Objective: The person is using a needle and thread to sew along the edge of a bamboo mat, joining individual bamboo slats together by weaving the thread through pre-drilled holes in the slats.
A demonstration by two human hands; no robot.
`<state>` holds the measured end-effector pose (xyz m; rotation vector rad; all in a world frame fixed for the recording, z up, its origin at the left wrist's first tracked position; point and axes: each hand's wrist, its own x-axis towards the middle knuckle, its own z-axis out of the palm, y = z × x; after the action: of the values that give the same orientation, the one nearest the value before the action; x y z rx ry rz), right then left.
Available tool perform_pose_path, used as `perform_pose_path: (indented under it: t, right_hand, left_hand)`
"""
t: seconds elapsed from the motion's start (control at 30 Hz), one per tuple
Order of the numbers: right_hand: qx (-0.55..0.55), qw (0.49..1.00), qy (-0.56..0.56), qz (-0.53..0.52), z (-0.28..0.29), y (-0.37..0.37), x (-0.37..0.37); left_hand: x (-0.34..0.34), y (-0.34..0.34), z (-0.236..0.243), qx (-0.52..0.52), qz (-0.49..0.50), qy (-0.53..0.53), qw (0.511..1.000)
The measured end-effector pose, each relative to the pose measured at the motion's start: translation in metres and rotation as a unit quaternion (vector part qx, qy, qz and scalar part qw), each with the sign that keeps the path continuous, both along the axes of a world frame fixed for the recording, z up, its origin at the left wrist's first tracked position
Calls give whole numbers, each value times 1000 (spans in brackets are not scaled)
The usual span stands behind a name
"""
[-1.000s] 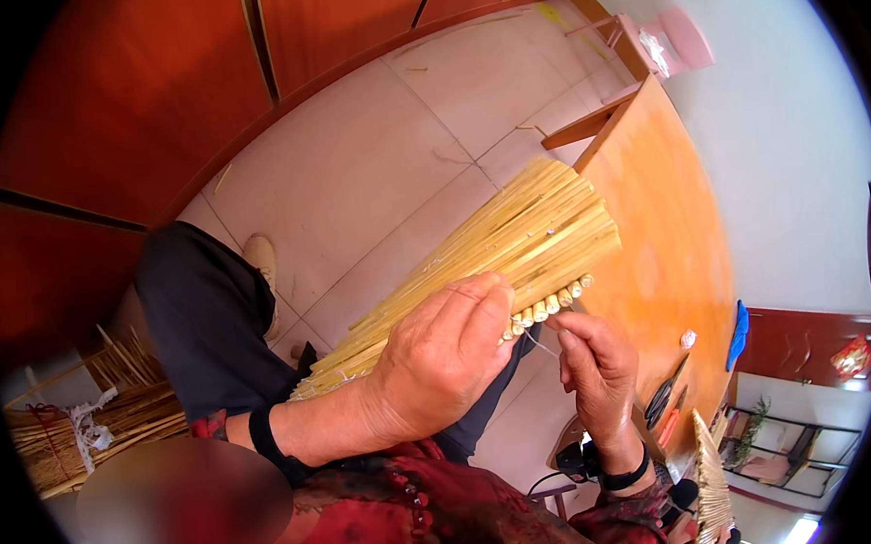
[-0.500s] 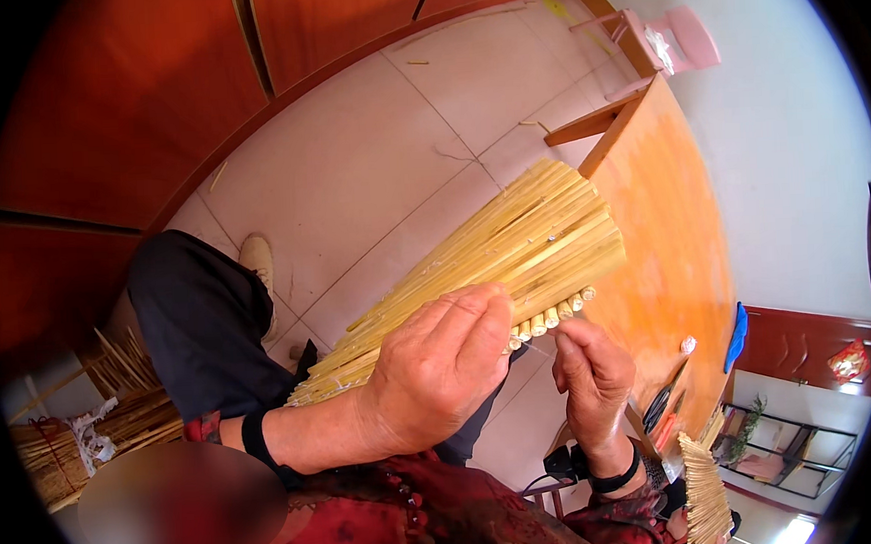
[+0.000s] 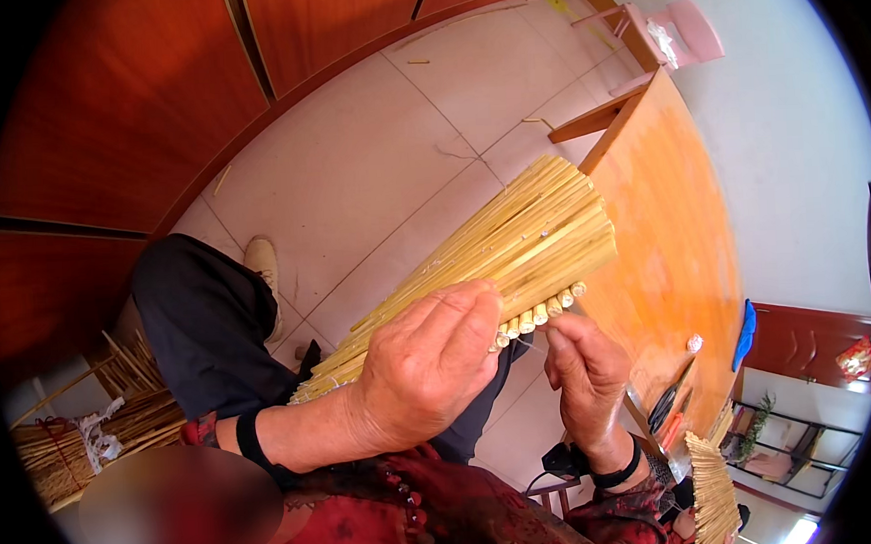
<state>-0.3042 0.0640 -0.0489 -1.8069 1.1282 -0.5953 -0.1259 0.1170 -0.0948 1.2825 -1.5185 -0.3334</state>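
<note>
A panel of yellow plant stalks [image 3: 512, 244], set side by side and fanning wider toward its far right end, slants across my lap. My left hand [image 3: 434, 360] is closed around the near edge of this panel. Below that edge, the round cut ends of several stalks stick out in a row. My right hand [image 3: 591, 364] hangs just below the rightmost cut ends, thumb and forefinger pinched together. Anything between those fingertips is too fine to make out.
An orange wooden table [image 3: 680, 203] stands at the right, holding scissors [image 3: 667, 403] and a blue item [image 3: 744, 334]. Another stalk bundle [image 3: 714, 493] is at lower right. Loose stalks [image 3: 121, 422] lie at lower left. Beyond are red cabinets [image 3: 117, 101] and a pink chair [image 3: 687, 32].
The stalk panel and both hands have shifted slightly left in the picture, while the surroundings have shifted slightly right. Both hands keep the same grip.
</note>
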Motion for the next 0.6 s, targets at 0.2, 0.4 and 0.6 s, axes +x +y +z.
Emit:
perform_pose_path:
  t: [0.2, 0.4, 0.6]
  right_hand:
    - [19, 1000, -8, -6, -3, -1, 1]
    - [19, 1000, -10, 1, -3, -4, 3]
    - [23, 1000, -14, 10, 0, -6, 6]
  left_hand:
    - [1, -1, 1, -1, 0, -5, 1000]
    - [4, -3, 0, -6, -3, -5, 1000]
    - [4, -3, 0, -9, -1, -6, 1000]
